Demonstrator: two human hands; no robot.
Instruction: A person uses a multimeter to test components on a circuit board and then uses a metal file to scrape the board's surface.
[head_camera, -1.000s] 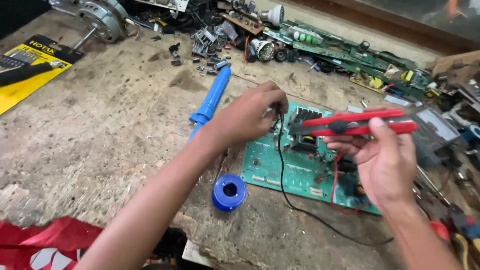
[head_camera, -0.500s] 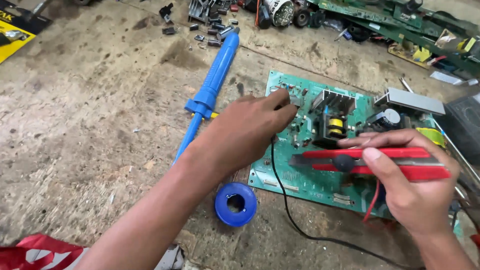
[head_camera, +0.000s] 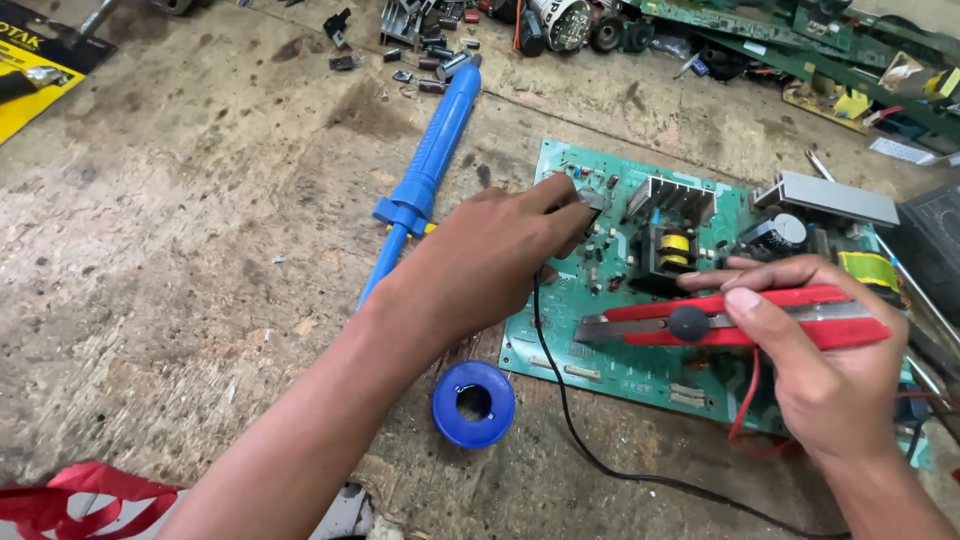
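Observation:
My left hand (head_camera: 500, 255) reaches over the green circuit board (head_camera: 640, 375), fingertips pinched together at small parts near its far left corner. A thin black lead (head_camera: 560, 410) comes out from under this hand and trails off to the lower right. My right hand (head_camera: 830, 385) holds a red utility knife (head_camera: 720, 322) level above the board's near side, its blade tip pointing left. A red wire (head_camera: 745, 410) hangs below that hand. The board carries a yellow-wound transformer (head_camera: 675, 250) and a finned heat sink (head_camera: 680, 198).
A blue desoldering pump (head_camera: 430, 170) lies left of the board, with a blue solder spool (head_camera: 473, 403) in front of it. Loose electronic parts and more boards (head_camera: 800, 40) crowd the far edge. A yellow package (head_camera: 30, 75) is at the top left and red cloth (head_camera: 70, 495) at the bottom left.
The view has closed in on the board. My right hand brought the knife down from the board's far right to its near side. My left hand stayed at the same corner.

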